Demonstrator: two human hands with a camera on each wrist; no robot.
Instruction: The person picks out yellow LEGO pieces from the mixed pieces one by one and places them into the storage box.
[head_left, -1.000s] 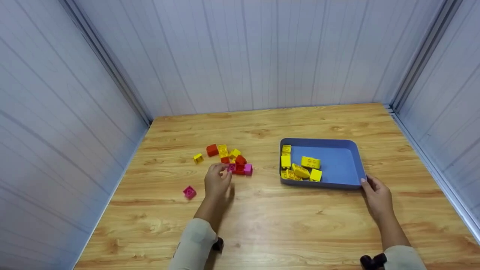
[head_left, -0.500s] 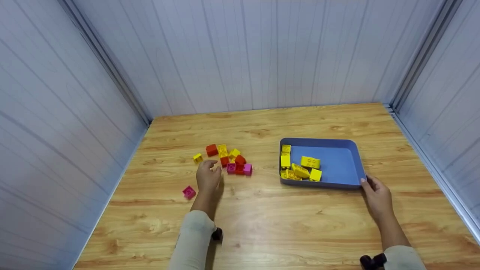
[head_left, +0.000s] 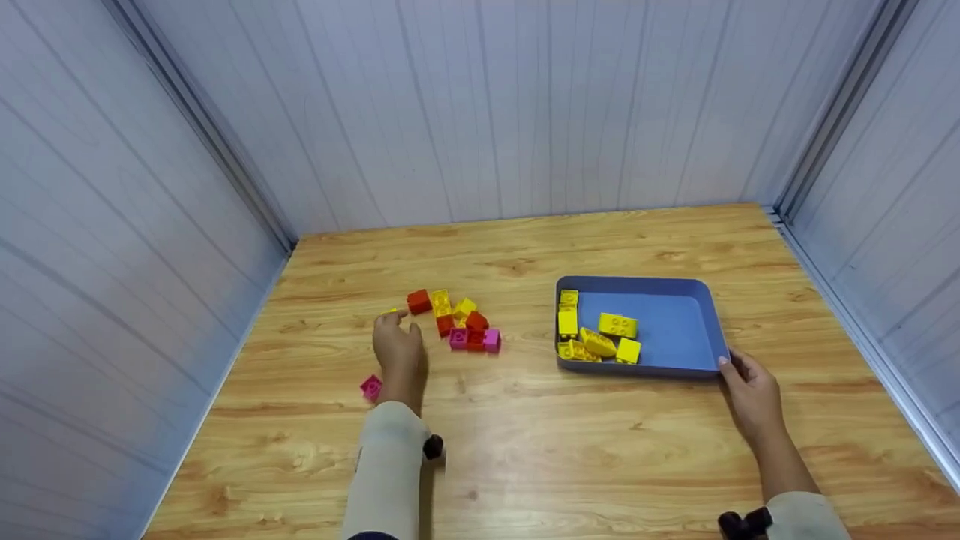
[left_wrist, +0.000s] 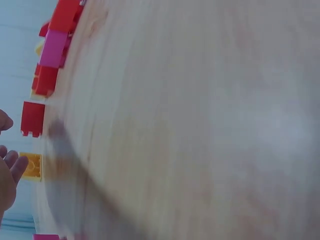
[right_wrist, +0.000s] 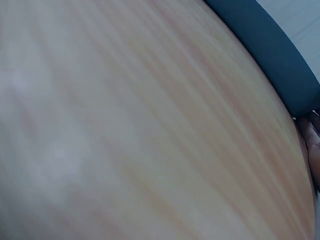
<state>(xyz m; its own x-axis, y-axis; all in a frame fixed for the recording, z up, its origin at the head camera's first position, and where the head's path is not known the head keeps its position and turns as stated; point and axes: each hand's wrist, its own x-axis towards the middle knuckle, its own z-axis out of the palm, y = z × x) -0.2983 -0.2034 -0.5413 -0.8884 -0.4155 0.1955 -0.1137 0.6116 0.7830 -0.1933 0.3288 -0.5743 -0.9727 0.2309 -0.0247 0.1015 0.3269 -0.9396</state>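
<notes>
My left hand (head_left: 397, 347) reaches over a small yellow toy brick (head_left: 389, 310), which it mostly covers in the head view. From the left wrist, thumb and fingers stand apart, the fingers overlapping that yellow brick (left_wrist: 34, 168); whether they touch is unclear. Just right of the hand lies a red brick (head_left: 419, 301), and a pink brick (head_left: 370, 387) is beside the wrist. My right hand (head_left: 756, 394) grips the near right corner of a shallow blue-grey tray (head_left: 679, 319), thumb on the rim. Yellow bricks (head_left: 617, 325) lie in the tray's left half.
Between left hand and tray is a loose cluster: a yellow brick (head_left: 441, 301), a red brick (head_left: 475, 340), a magenta brick (head_left: 458, 338) and several others. White panel walls (head_left: 480, 112) bound the wooden table (head_left: 540, 450) at the back and sides.
My left hand has moved left, away from the magenta and red bricks, to the small yellow brick. The right hand stays at the tray corner; the tray's bricks lie as before.
</notes>
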